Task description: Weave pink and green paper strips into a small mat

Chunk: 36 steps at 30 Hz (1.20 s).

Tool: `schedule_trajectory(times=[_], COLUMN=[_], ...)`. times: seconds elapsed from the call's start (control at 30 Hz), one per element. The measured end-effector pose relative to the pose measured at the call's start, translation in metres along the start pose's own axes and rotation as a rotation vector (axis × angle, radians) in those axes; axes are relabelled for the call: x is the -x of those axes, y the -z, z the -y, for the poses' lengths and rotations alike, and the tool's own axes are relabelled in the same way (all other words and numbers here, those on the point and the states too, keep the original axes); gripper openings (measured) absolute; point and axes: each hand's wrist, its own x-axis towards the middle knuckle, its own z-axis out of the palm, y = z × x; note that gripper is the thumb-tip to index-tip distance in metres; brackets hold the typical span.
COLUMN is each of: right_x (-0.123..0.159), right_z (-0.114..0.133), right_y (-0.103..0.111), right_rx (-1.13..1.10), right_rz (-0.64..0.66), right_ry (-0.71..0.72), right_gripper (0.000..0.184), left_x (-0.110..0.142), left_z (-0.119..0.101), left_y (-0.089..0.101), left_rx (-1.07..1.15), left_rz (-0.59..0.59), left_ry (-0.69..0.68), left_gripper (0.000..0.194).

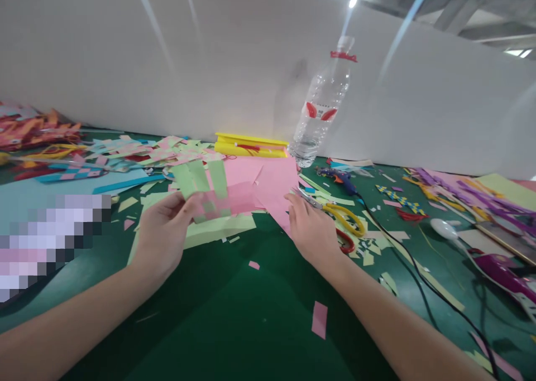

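Observation:
My left hand (163, 230) is closed in a pinch on the near-left edge of a woven paper piece (215, 205), where pale green strips cross pink ones. The piece is raised a little, its green strip ends pointing away from me. My right hand (312, 227) rests at the right edge of a pink paper sheet (278, 180), fingers slightly bent and partly apart, with nothing seen in them. Right beside it are scissors (345, 216) with yellow and red handles, partly hidden by the hand. Pale green paper (226, 229) lies under the woven piece.
A clear bottle (320, 107) leans near the white partition beside a yellow folded item (251, 145). Paper strips (167, 149) are heaped at the back left. A blue glue gun (341, 179) trails a black cord at right, near a purple-handled tool (502, 272). A blurred-out object (50, 241) is at left.

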Motion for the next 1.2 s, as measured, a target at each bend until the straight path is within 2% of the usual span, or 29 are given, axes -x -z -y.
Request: schedule_trajectory(times=[0.07, 0.13, 0.27, 0.3, 0.37, 0.57, 0.93, 1.03, 1.2], right_x=[0.005, 0.011, 0.017, 0.017, 0.015, 0.010, 0.012, 0.014, 0.013], right_z=[0.007, 0.015, 0.025, 0.025, 0.024, 0.021, 0.029, 0.030, 0.029], right_y=[0.003, 0.006, 0.005, 0.004, 0.003, 0.005, 0.010, 0.012, 0.012], right_rx=[-0.278, -0.545, -0.899, -0.963, -1.047, -1.065, -1.045, -1.044, -1.062], right_rz=[-0.111, -0.142, -0.036, -0.003, 0.038, 0.024, -0.033, -0.002, 0.137], right_ry=[0.032, 0.048, -0.048, -0.066, -0.095, -0.082, 0.032, 0.001, -0.197], right_gripper=[0.023, 0.025, 0.053, 0.057, 0.053, 0.007, 0.005, 0.006, 0.034], left_x=[0.009, 0.018, 0.031, 0.032, 0.031, 0.029, 0.035, 0.034, 0.030], left_z=[-0.004, -0.010, -0.017, -0.018, -0.017, -0.017, -0.020, -0.021, -0.023], left_y=[-0.002, -0.005, -0.010, -0.011, -0.012, -0.013, -0.014, -0.015, -0.014], left_rx=[0.021, -0.010, -0.111, -0.119, -0.128, -0.178, 0.058, 0.079, -0.060], left_rz=[0.152, 0.290, 0.412, 0.445, 0.508, 0.572, 0.740, 0.779, 0.615], left_ry=[0.040, 0.058, 0.066, 0.070, 0.074, 0.027, 0.143, 0.159, 0.179], left_gripper=[0.031, 0.033, 0.036, 0.036, 0.035, 0.037, 0.022, 0.020, 0.019])
